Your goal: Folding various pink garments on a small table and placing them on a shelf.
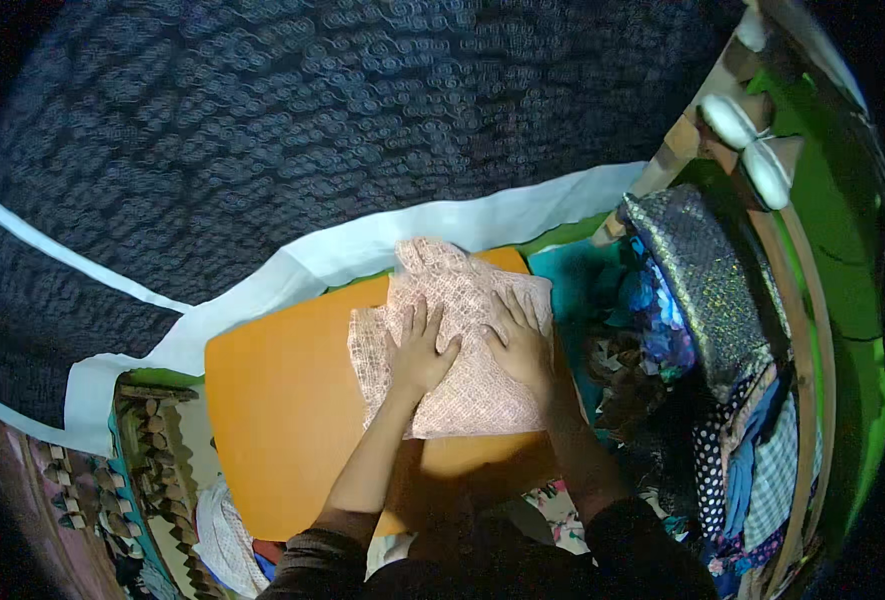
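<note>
A pale pink, patterned cloth garment [477,390], folded into a rough block, lies on an orange board or tabletop [282,400]. One narrower part of it sticks up at the far edge, and another juts out on the left. My left hand [422,355] rests flat on the cloth's left half with fingers spread. On the right half, my right hand [520,345] presses down, also flat with fingers apart. Neither hand grips anything.
A dark patterned curtain [362,120] with a white lower band hangs beyond the board. To the right, clothes [752,470] and a dark speckled cushion-like bundle [712,270] pile against a wooden frame [802,370]. A white checked cloth [224,540] lies at lower left.
</note>
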{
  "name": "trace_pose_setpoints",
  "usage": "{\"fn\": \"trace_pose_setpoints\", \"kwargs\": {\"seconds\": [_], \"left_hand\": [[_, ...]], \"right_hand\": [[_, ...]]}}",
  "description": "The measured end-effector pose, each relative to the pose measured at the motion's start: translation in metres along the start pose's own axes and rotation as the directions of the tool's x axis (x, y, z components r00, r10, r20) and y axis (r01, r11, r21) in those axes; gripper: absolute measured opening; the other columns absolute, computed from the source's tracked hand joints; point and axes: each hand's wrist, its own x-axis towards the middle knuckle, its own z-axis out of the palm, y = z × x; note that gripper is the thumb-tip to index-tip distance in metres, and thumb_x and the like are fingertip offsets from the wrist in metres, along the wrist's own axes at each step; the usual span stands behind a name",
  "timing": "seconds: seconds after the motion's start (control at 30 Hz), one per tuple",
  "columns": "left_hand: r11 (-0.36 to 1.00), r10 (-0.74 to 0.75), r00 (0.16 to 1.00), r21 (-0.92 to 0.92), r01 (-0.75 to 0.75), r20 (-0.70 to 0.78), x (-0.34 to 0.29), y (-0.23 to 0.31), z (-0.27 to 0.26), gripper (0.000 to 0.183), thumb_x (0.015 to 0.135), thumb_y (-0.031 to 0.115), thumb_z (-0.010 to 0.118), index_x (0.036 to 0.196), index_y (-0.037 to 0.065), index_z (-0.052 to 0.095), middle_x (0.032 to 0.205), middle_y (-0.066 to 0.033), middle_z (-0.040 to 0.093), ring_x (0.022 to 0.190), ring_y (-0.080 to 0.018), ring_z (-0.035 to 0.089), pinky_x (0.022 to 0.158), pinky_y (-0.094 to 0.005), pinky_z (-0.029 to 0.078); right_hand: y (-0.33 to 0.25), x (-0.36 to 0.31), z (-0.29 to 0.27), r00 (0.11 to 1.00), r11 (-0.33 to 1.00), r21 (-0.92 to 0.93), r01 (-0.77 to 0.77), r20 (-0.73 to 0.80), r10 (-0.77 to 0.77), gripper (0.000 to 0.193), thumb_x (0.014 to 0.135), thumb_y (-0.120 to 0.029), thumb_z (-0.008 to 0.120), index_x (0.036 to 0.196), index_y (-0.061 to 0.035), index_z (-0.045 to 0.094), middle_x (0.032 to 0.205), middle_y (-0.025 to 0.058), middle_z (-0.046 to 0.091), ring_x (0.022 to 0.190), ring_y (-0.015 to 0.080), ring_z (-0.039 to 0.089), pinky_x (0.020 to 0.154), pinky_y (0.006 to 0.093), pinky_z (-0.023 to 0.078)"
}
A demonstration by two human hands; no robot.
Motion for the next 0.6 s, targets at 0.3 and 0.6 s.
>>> {"fn": "trace_pose_setpoints", "kwargs": {"seconds": [0.3, 0.6], "left_hand": [[0.996, -0.068, 0.986, 0.076, 0.057, 0.153, 0.016, 0.007, 0.007, 0.064, 0.084, 0.053, 0.037, 0.138, 0.022, 0.026, 0.146, -0.0048, 0.015, 0.134, -0.0229, 0.014, 0.104, -0.0572, 0.006], [0.997, -0.074, 0.98, 0.04, 0.068, 0.186, 0.012, -0.001, 0.005, 0.066, 0.082, 0.057, 0.032, 0.138, 0.024, 0.023, 0.147, -0.0014, 0.011, 0.134, -0.022, 0.014, 0.104, -0.0563, 0.006]], "right_hand": [[0.018, 0.008, 0.017, 0.994, 0.946, 0.315, -0.081, 0.092, 0.055, 0.057, 0.084, -0.034, 0.052, 0.133, -0.0122, 0.034, 0.139, 0.0161, 0.027, 0.127, 0.0423, 0.02, 0.104, 0.0449, 0.02], [0.033, -0.022, -0.017, 0.958, 0.939, 0.191, -0.287, 0.037, 0.286, 0.053, 0.085, -0.025, 0.055, 0.131, -0.0071, 0.036, 0.14, 0.0185, 0.025, 0.129, 0.0321, 0.024, 0.103, 0.0398, 0.024]]}}
